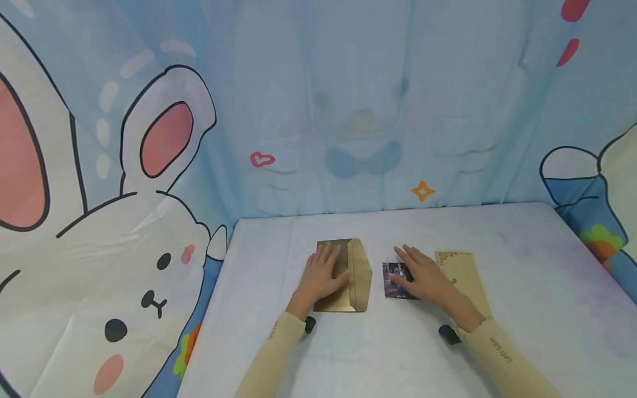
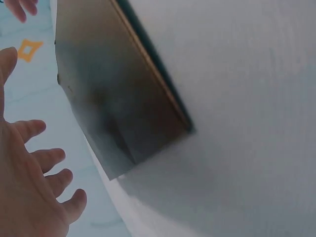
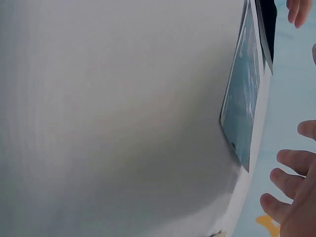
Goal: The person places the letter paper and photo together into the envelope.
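I have both hands apart from each other and out over a white cloth-covered table [image 1: 398, 359], fingers loosely spread and curled round nothing. My left hand [image 1: 320, 276] hovers above a gold envelope [image 1: 343, 303], whose flap [image 1: 361, 273] lies unfolded on its three o'clock side. My right hand [image 1: 423, 276] hovers above a small photo print [image 1: 398, 270], which lies at three o'clock from the envelope, near it but apart. Further out at three o'clock, partly under my right forearm, is a cream card [image 1: 468, 276] with a brown printed corner.

The tabletop shows soft shadows and faint pinkish tints. Along its twelve o'clock edge hangs a pale blue curtain [image 1: 358, 66] with gentle folds, bearing a red heart [image 1: 262, 160] towards eleven and an orange star [image 1: 422, 190] near twelve. A big printed rabbit [image 1: 134, 293] fills nine to ten o'clock; a green-and-orange flower print [image 1: 602, 243] sits around two.
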Action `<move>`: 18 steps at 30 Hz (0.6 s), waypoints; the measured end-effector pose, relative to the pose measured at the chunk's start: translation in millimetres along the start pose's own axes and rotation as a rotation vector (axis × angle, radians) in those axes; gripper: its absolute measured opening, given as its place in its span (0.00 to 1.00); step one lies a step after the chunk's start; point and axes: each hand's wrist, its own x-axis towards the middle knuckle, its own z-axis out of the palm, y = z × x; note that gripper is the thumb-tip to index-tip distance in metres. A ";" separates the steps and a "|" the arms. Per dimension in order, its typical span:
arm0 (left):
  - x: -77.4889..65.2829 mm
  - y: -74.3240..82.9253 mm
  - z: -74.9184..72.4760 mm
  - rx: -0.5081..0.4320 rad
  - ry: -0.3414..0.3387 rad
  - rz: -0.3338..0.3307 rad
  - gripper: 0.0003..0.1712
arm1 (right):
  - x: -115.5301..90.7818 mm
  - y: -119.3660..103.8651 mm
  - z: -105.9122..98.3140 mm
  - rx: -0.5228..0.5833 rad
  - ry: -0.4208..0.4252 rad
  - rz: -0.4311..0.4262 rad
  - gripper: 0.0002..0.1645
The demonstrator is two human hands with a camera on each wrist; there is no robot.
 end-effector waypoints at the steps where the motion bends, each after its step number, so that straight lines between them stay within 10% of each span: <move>1: 0.1 0.8 1.5 0.005 0.000 0.000 0.44 | 0.2 -1.6 0.8 0.010 -0.004 -0.004 0.47; 18: -2.3 11.1 10.2 0.032 -0.004 0.015 0.43 | 10.9 -42.7 22.7 0.011 -0.028 -0.139 0.45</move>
